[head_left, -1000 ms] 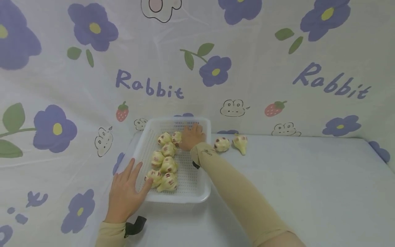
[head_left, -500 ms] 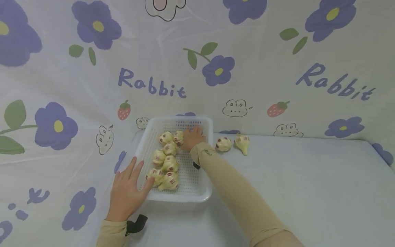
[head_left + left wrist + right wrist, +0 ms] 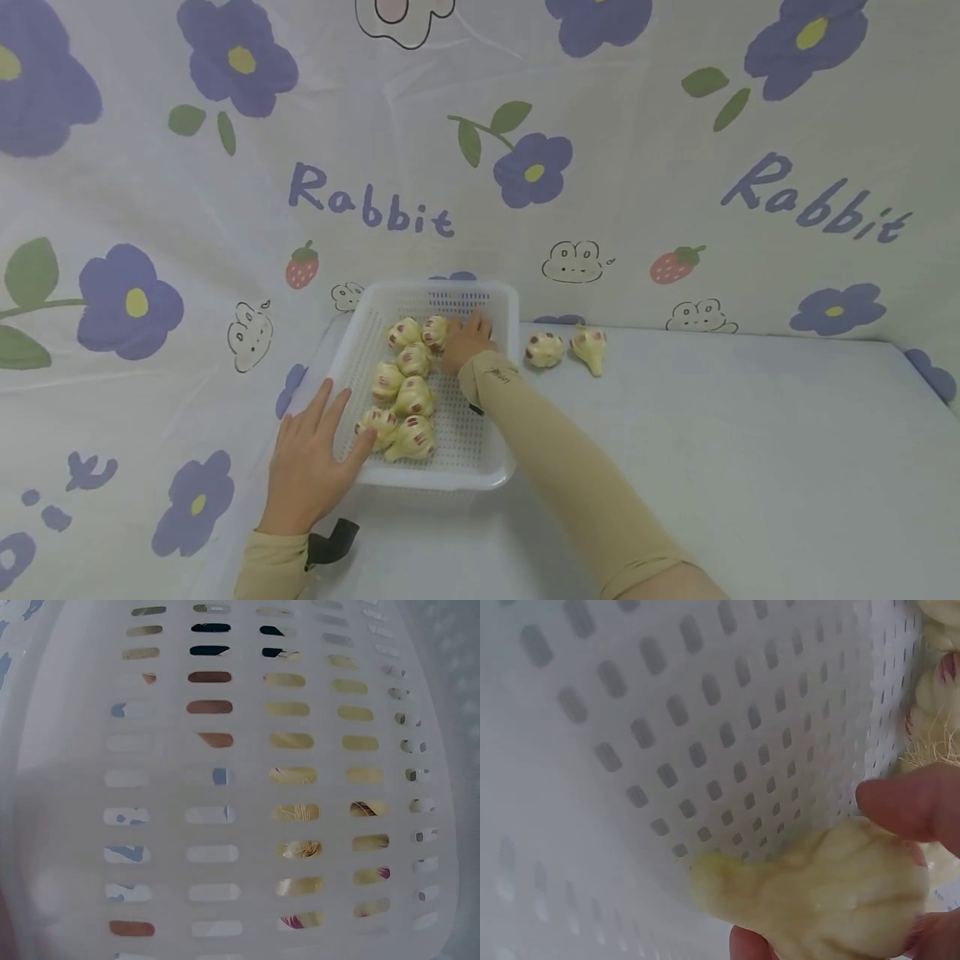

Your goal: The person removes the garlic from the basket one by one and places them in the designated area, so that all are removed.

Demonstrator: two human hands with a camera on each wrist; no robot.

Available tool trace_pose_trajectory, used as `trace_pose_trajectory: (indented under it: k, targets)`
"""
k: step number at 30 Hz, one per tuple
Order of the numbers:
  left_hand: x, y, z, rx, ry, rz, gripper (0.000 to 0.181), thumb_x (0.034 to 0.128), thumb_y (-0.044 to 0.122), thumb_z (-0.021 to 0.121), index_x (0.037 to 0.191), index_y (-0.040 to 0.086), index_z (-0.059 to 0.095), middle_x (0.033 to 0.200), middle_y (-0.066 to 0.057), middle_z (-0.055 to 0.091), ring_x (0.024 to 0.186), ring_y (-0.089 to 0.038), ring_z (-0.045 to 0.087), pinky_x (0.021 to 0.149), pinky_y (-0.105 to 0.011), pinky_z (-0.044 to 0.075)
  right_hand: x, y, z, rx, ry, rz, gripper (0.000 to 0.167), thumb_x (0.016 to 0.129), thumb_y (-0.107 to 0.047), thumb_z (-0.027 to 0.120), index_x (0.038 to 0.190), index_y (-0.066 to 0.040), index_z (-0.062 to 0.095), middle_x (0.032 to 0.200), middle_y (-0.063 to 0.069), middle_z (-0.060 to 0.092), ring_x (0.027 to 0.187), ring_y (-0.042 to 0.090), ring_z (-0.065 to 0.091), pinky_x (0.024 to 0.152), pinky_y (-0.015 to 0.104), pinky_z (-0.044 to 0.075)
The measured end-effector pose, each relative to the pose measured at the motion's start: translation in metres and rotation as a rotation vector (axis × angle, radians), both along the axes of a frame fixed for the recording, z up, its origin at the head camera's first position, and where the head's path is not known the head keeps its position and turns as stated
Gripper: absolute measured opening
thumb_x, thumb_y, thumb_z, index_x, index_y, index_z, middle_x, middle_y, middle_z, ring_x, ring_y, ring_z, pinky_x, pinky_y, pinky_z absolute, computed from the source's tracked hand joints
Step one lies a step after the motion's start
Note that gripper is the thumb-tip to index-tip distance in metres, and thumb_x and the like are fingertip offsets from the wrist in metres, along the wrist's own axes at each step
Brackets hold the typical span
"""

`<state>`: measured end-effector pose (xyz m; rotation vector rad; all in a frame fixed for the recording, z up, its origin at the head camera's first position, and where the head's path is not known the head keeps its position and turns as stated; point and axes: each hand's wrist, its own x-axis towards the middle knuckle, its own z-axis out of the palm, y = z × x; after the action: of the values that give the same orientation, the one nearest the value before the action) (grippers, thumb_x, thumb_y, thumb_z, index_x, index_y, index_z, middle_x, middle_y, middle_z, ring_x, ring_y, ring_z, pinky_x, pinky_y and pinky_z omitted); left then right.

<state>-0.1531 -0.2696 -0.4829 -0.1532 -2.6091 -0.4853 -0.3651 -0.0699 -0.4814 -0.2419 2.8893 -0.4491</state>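
Nearest us, we see the left hand (image 3: 311, 467) lying with fingers spread at the left rim of the white basket (image 3: 442, 481). Past it, seven garlic bulbs (image 3: 415, 397) sit together inside. In the basket's far right part, the right hand (image 3: 467, 340) grips a held bulb (image 3: 825, 896), which the right wrist view shows with its neck pointing out past the fingers. Beyond the right rim, on the table (image 3: 712, 433), we find an inner bulb (image 3: 544, 350) and an outer bulb (image 3: 590, 347), to the right of that nearer hand, the outer one's neck aimed back toward us.
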Motion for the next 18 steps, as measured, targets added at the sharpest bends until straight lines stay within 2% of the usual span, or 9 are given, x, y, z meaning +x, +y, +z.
trace_pose_trajectory:
  k: [4,10,18]
  targets:
    - [0.000,0.000,0.000,0.000,0.008,-0.002,0.066,0.0944,0.044,0.067,0.146,0.005,0.058,0.159,-0.022,0.047,0.135,-0.053,0.053,0.114,-0.075,0.032,0.002,0.000,0.001,0.001,-0.015,-0.004,0.075,0.101,-0.032,0.062,0.164,-0.011,0.028,0.161,0.029,0.022,0.149,0.043,0.023,0.104,0.050,0.052]
    - [0.000,0.000,0.000,0.000,0.028,-0.008,0.064,0.0946,0.044,0.067,0.146,0.005,0.059,0.158,-0.022,0.049,0.133,-0.054,0.055,0.113,-0.076,0.033,0.009,0.002,0.010,0.004,-0.045,0.004,0.074,0.102,-0.038,0.064,0.160,-0.008,0.032,0.160,0.029,0.022,0.149,0.041,0.023,0.102,0.048,0.054]
    - [0.001,0.000,0.000,-0.002,0.021,-0.002,0.064,0.0948,0.044,0.067,0.146,0.006,0.059,0.158,-0.022,0.048,0.133,-0.054,0.055,0.113,-0.075,0.033,0.011,0.001,0.011,0.016,-0.030,0.008,0.074,0.101,-0.043,0.065,0.157,-0.005,0.035,0.157,0.029,0.025,0.147,0.041,0.025,0.100,0.047,0.055]
